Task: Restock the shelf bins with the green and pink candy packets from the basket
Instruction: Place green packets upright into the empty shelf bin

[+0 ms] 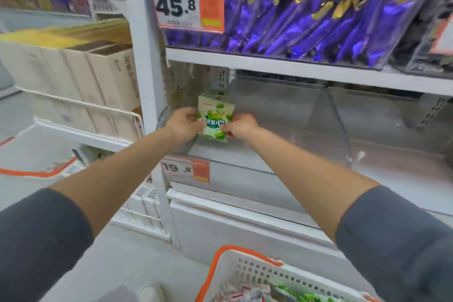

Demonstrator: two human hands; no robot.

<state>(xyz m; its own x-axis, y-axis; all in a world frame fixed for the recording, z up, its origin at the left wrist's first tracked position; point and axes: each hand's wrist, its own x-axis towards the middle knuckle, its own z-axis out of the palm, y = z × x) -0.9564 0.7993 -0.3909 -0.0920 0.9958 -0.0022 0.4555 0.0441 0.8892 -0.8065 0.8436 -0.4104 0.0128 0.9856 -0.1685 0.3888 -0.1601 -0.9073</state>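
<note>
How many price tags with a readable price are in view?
2: the 45.8 tag on the upper bin, and the 19.8 tag on the lower bin. An orange patch at the right edge may be a third.

Green packet [215, 115] upright at left end of clear shelf bin [331, 130]

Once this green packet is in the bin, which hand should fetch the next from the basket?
Right, probably. The basket sits low on the right, beneath the right forearm, so the right hand has the shorter reach. The left hand can steady the green packet in the bin.
</note>
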